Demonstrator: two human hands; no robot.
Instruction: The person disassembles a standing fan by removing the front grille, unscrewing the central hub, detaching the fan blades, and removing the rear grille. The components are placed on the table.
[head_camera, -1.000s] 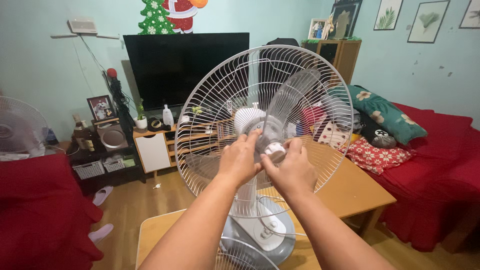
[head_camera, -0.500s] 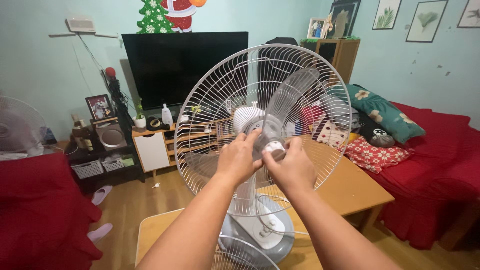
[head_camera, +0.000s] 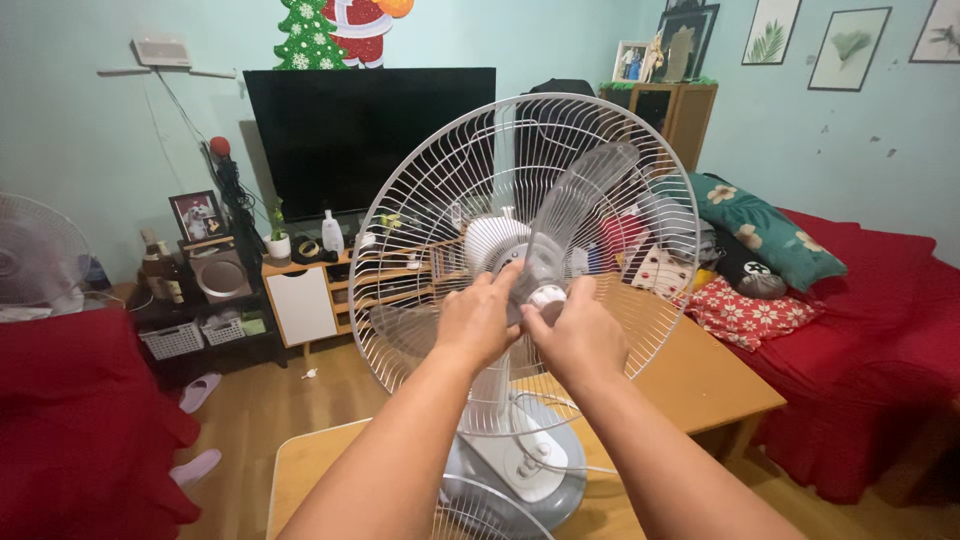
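- At the fan's centre, the fingertips of both hands meet on a small white cap (head_camera: 548, 297) that sits over the blade hub; the right hand (head_camera: 578, 338) pinches it between thumb and forefinger, its other fingers curled under.
- Left hand (head_camera: 476, 320) sits just at 9 o'clock of the cap, fingers bent and pressed together against the hub and the root of a blade, steadying it.
- Clear plastic blades (head_camera: 575, 205) spread out from the cap, one rising toward 1 o'clock. They look thin, light and a little flexible, likely slick and easy to crack if forced, so the hub is the safer place to hold, not the blade edges.
- Behind the blades stands the rear wire guard (head_camera: 400, 235), a white ring of fine ribs; it looks springy and bendable, best gripped at its rim.
- Fan base (head_camera: 520, 465) sits at 6 o'clock of the hands, grey and white with round buttons, and seems the heaviest part. A second wire grille (head_camera: 480, 515) lies beside it at the bottom edge.
- All of this rests on a low wooden table (head_camera: 700, 385), smooth and flat.
- Round the room: a dark television (head_camera: 370, 140) at 11 o'clock, a red sofa (head_camera: 880, 330) with cushions at 3 o'clock, a red cloth (head_camera: 70, 430) at 9 o'clock, another fan (head_camera: 35, 250) above it, wood floor, pale green walls.
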